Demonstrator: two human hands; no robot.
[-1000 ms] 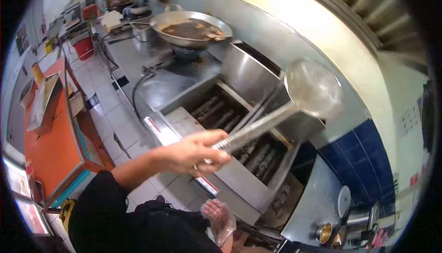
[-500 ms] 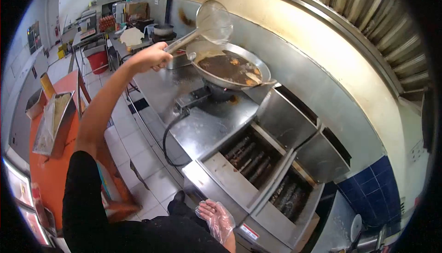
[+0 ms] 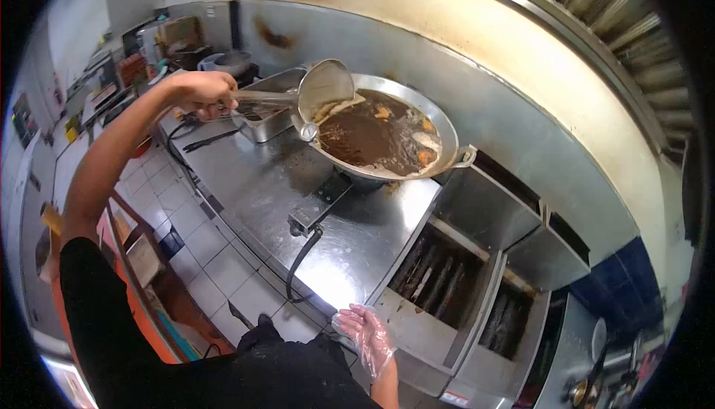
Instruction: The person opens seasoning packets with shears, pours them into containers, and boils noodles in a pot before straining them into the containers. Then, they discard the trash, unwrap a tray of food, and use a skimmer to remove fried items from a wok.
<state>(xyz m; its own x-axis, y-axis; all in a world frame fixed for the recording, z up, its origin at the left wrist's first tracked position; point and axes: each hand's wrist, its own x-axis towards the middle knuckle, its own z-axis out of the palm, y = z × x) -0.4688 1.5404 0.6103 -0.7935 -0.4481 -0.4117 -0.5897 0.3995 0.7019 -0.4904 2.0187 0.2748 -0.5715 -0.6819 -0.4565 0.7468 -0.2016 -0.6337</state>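
Observation:
My left hand [image 3: 205, 94] is bare and wrapped round the handle of a wire-mesh strainer [image 3: 325, 89]. The strainer's bowl is tilted at the left rim of a large wok [image 3: 445, 130]. Dark oil [image 3: 365, 137] fills the wok, with orange and pale pieces of food [image 3: 426, 141] in it. Some pale food also lies by the strainer's edge. My right hand [image 3: 366, 334] wears a clear plastic glove and hangs low in front of my body, palm up, fingers spread, holding nothing.
A metal tray [image 3: 262, 127] stands left of the wok, with black tongs [image 3: 211, 141] beside it on the steel counter [image 3: 253, 178]. A burner control box with a black hose [image 3: 302, 264] is at the counter's front. Open fryer wells [image 3: 436, 275] lie to the right.
The strainer has come down from above the wok to its left rim, and my left hand has lowered with it. The view has shifted, showing more of the metal tray. My right hand stays open.

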